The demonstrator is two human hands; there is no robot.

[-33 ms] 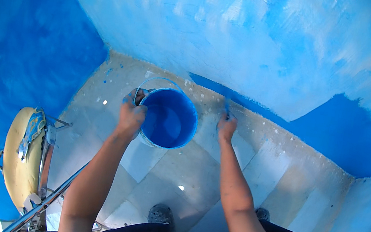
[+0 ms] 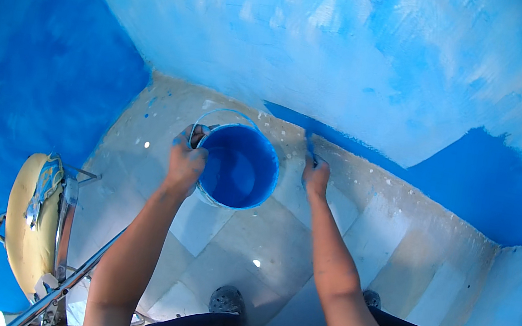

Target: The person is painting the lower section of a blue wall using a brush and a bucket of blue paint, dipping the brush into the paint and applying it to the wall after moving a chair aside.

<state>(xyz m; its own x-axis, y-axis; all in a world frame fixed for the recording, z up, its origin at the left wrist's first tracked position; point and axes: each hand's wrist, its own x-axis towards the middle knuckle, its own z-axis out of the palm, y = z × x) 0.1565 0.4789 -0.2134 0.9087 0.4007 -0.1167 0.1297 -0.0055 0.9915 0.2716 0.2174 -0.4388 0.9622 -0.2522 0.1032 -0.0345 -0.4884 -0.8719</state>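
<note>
Holding unchanged: both hands, left [image 2: 186, 160] gripping bucket [image 2: 238, 167], right [image 2: 316, 177] brush [image 2: 310, 147].

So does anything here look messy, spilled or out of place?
Yes, a little. Blue and white paint specks dot the tiled floor near the wall's foot. The left hand gripping the paint bucket is smeared blue. The wall looks patchy, pale streaks above a darker band. The right hand holds a brush.

Round blue paint bucket [image 2: 237, 167] hung upright above tiled floor, wire handle up, gripped at left rim; blue paint inside. Thin blue-coated paintbrush [image 2: 310, 145] stood just right of bucket, tip at wall's base.
</note>
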